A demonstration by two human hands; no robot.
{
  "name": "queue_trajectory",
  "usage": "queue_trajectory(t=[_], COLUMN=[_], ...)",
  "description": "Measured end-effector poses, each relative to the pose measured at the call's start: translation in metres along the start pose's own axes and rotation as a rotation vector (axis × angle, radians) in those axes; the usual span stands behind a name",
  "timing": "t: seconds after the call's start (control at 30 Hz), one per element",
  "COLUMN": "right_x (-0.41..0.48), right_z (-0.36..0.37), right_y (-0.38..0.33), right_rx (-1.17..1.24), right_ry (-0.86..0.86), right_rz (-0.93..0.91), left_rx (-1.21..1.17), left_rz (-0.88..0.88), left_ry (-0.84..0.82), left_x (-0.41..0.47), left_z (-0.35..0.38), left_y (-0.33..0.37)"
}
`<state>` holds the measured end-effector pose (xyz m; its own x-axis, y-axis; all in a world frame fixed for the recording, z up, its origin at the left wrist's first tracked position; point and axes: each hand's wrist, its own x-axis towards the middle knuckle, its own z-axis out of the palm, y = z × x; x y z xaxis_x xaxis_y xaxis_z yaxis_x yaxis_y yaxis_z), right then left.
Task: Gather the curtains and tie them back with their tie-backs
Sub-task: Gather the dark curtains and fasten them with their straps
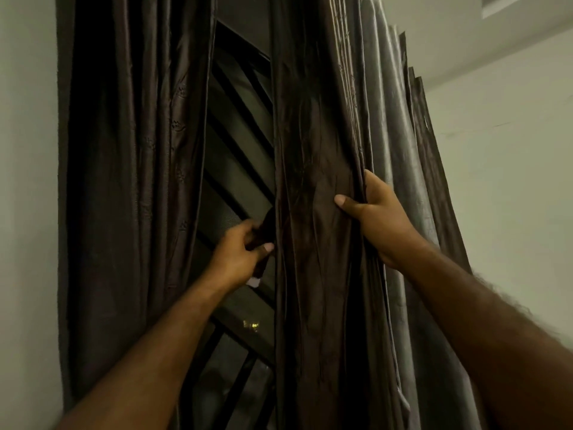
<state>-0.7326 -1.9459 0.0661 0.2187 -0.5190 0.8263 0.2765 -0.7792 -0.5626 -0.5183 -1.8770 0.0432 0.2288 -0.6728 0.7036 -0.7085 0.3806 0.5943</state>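
Two dark brown curtains hang over a window. The left curtain hangs loose against the wall. The right curtain is bunched into folds, with a grey lining showing on its right side. My right hand grips the gathered folds of the right curtain, thumb across the front. My left hand is closed on a dark brown tie-back strip at the right curtain's left edge; a pale tab at the strip's lower end hangs below my hand.
Between the curtains shows a dark window with slanted bars and a mesh screen. White walls stand on both sides, and the ceiling meets the wall at the upper right.
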Motion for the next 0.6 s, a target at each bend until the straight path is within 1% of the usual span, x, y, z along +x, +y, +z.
queue_trajectory(t=[0.07, 0.13, 0.23, 0.3, 0.4, 0.5, 0.6], right_x=[-0.002, -0.005, -0.009, -0.010, -0.010, -0.016, -0.021], right_z=[-0.003, -0.003, -0.001, 0.004, 0.013, 0.027, 0.033], right_y=[0.001, 0.002, 0.008, 0.012, 0.018, 0.023, 0.023], right_rx=[-0.123, -0.278, -0.371, -0.437, -0.527, -0.533, -0.473], right_ry=[0.030, 0.072, 0.115, 0.110, 0.059, -0.028, 0.008], right_rz=[-0.055, -0.130, -0.208, -0.266, -0.325, -0.362, -0.390], left_rx=[0.018, 0.022, 0.004, -0.055, -0.102, -0.055, -0.048], left_rz=[0.038, 0.082, 0.136, 0.153, 0.165, 0.145, 0.129], left_ry=[0.117, 0.199, 0.225, 0.202, 0.086, -0.024, -0.084], left_x=[-0.002, -0.008, -0.017, -0.019, -0.021, -0.019, -0.018], left_z=[-0.003, -0.008, -0.012, -0.012, -0.002, 0.012, 0.019], left_y=[0.001, 0.007, 0.027, 0.044, 0.071, 0.085, 0.086])
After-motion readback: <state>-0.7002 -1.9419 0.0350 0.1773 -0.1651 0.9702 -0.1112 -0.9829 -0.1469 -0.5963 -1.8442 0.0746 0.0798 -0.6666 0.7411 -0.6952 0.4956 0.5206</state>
